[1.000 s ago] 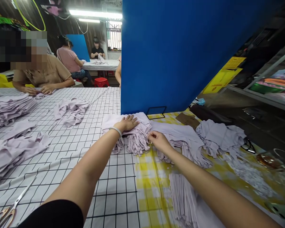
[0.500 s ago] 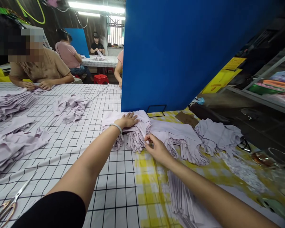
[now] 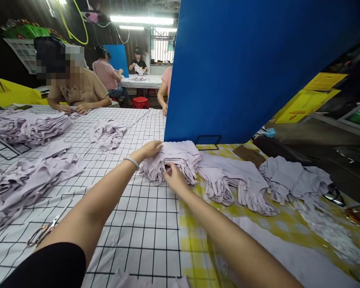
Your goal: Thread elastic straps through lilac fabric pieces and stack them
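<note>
Presses left hand (image 3: 148, 149) flat on the pile of purple cloths (image 3: 181, 154), fingers straight, holding nothing. Tucks right hand (image 3: 174, 178) into the pile's front edge, fingers curled around some folds. Has the pile lying on the tabletop (image 3: 144, 224), just beside the blue board (image 3: 243, 68).

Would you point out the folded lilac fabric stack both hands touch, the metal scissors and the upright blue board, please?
folded lilac fabric stack (image 3: 180, 151): head view, top layer.
metal scissors (image 3: 49, 226): head view, pivot.
upright blue board (image 3: 243, 68): head view, middle of face.
</note>
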The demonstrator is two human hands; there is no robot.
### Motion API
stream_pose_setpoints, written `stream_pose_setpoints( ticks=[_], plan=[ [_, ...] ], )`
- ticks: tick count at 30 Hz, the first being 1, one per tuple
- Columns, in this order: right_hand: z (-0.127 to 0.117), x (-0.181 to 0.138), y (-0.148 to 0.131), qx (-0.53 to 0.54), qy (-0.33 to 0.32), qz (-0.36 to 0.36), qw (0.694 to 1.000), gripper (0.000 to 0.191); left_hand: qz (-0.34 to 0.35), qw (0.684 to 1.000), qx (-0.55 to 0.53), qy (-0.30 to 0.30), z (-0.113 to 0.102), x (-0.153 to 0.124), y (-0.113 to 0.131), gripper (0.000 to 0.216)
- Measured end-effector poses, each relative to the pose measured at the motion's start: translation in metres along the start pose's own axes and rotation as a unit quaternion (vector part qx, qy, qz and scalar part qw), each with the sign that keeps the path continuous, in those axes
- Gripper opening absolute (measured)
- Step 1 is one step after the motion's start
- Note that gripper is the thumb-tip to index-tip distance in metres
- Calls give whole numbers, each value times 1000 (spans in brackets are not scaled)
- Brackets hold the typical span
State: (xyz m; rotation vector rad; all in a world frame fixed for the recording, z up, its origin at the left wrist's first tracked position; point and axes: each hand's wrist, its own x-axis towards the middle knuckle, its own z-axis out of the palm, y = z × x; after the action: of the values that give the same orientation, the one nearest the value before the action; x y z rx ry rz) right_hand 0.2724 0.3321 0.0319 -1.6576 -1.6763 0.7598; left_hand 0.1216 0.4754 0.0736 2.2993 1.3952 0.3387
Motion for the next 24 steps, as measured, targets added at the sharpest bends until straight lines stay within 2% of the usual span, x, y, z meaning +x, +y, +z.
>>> stream_pose_setpoints(
  ticks=[3, 5, 8, 10, 12, 14, 19, 24],
  plan=[
    [27, -1, -12, -8, -26, 14, 1000, 6, -3, 999, 22, -28, 17, -10, -6, 50],
    [25, -13, -11, -13, -27, -8, 1000, 10, -3, 999, 33, -40, 22, -10, -9, 51],
    [-6, -26, 4, -70, 49, -46, 995, 18, 3, 998, 45, -39, 21, -5, -5, 48],
    [-34, -24, 22, -148, 103, -35, 983, 18, 6, 999, 51, -18, 20, -1, 3, 47],
    [-56, -17, 40, -212, 105, -8, 972, 19, 16, 999, 50, 4, 21, 0, 14, 47],
    [-67, -10, 53, -243, 75, -5, 967, 20, 34, 998, 41, 13, 25, -3, 25, 44],
    [-58, -2, 61, -278, 80, -61, 955, 23, 54, 998, -7, 43, 33, -23, 30, 34],
    [-49, 0, 51, -336, 86, -73, 935, 14, 31, 982, -136, 127, 38, -45, 26, 34]
  ],
)
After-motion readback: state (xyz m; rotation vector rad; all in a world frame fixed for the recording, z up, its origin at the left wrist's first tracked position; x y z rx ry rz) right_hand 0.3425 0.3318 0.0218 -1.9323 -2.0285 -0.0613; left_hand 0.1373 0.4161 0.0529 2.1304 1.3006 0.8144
